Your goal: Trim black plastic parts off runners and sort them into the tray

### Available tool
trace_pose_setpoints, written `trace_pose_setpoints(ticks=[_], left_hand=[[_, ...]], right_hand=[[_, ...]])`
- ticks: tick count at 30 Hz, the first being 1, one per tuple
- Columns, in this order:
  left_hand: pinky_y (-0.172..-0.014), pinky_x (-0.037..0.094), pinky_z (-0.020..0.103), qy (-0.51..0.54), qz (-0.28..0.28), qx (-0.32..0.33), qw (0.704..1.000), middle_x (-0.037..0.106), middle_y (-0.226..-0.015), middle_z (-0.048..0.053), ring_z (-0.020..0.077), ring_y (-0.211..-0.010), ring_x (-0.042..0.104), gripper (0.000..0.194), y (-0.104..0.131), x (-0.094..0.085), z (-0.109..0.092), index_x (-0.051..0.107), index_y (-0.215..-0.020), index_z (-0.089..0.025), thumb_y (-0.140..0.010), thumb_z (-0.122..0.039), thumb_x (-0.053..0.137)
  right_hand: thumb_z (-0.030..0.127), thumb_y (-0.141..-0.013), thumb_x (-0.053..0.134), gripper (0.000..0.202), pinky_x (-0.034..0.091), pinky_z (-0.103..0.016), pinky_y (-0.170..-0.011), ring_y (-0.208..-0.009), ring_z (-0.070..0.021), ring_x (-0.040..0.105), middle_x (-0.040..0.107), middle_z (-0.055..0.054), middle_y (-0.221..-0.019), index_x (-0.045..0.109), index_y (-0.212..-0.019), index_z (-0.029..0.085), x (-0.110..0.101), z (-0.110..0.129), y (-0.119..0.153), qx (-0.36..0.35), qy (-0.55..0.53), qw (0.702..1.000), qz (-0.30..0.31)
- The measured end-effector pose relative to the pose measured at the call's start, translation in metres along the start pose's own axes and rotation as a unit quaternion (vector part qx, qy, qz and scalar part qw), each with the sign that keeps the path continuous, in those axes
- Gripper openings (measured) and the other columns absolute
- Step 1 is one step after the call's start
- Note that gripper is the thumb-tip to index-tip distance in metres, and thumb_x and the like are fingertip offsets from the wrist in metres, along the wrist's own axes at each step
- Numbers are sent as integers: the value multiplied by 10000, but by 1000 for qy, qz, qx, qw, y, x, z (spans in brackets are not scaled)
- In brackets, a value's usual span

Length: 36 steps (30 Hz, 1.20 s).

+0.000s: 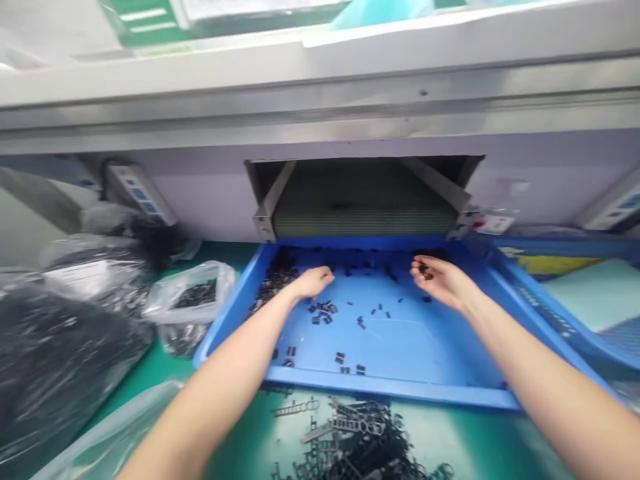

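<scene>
Both hands are over a blue tray (400, 383). My left hand (313, 282) is closed near the tray's left side, its fingertips pressed together; whatever they hold is too small to name. My right hand (443, 279), over the tray's right part, has its fingers curled round small black parts (425, 271). A heap of small black parts (274, 280) lies along the tray's left wall. A looser cluster (323, 312) sits just below my left hand, and single pieces are scattered across the tray floor.
A conveyor belt (365, 200) ends behind the tray. Black sprue-like pieces (365, 440) are piled in front. Plastic bags stand left, including an open bag (193, 300) of black parts. A second blue tray (565, 320) holds sheets at right. A metal-edged shelf (320, 110) crosses above.
</scene>
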State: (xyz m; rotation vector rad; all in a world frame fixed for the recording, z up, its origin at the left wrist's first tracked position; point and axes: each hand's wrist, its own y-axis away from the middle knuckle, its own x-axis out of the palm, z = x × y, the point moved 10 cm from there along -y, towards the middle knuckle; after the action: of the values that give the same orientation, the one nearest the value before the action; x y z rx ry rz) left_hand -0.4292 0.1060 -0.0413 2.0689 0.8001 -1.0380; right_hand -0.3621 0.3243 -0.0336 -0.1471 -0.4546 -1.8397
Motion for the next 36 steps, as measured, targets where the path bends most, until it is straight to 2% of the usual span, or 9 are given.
trace_pose_setpoints(ticks=[3,8,11,16,21,25,30,34,36], left_hand=[[-517,431,239,-17,13,-5,1000,555,-729,10,93,-540,505,242,2,-1,11,517,-941,-121,-883,-316,386],[-585,395,239,-74,51,28,996,572,-784,35,170,-692,534,265,11,7,6,515,-847,-182,-740,-423,540],[-639,404,273,-107,72,40,991,559,-900,84,215,-752,547,281,13,24,-5,500,-869,-172,-690,-368,593],[-681,408,303,-111,89,72,987,542,-894,100,205,-725,543,79,18,42,-25,497,-814,-161,-749,-176,457],[-666,394,262,-42,72,97,992,522,-795,44,166,-685,504,104,19,35,-34,491,-693,-177,-662,-82,462],[-584,375,230,66,46,74,994,479,-646,-15,124,-570,449,98,12,20,-25,493,-631,-185,-595,-94,486],[-473,347,199,242,17,16,970,470,-560,-31,83,-474,411,54,6,8,-9,436,-653,-173,-665,-120,432],[-387,270,172,326,-39,-21,944,453,-616,-23,52,-450,389,122,5,-3,3,388,-692,-165,-777,-92,340],[-359,245,168,328,-66,-48,941,419,-597,-38,45,-423,360,152,3,-7,11,421,-726,-148,-852,-157,336]], right_hand=[[153,-883,381,207,392,-153,-387,-497,-61,500,501,3,-624,522,-735,126,-4,-4,2,30,34,998,-34],[217,-904,364,228,161,-133,-263,-333,-14,269,369,72,-525,487,-733,130,-7,-11,-1,45,128,989,-66],[268,-895,417,196,228,-128,-301,-354,-7,283,403,77,-559,506,-805,118,-20,-12,-2,39,219,970,-95],[273,-859,488,175,458,-208,-497,-584,-73,527,560,-2,-785,544,-919,119,-29,-17,-9,35,386,915,-116],[272,-853,496,209,493,-331,-704,-827,-148,569,569,-54,-998,545,-1009,142,-12,-13,-28,25,498,861,-96],[272,-851,497,212,460,-371,-800,-944,-179,538,537,-67,-1102,550,-1030,172,13,-17,-42,10,543,837,-70],[271,-848,502,241,456,-384,-809,-966,-190,530,520,-76,-1130,536,-1061,164,31,-31,-45,12,525,850,-41],[274,-856,490,220,478,-357,-760,-896,-166,555,550,-64,-1068,541,-1039,165,25,-28,-38,26,454,890,-23],[280,-855,493,229,492,-338,-714,-841,-154,569,563,-59,-1020,536,-1036,148,19,-20,-33,25,398,917,-13]])
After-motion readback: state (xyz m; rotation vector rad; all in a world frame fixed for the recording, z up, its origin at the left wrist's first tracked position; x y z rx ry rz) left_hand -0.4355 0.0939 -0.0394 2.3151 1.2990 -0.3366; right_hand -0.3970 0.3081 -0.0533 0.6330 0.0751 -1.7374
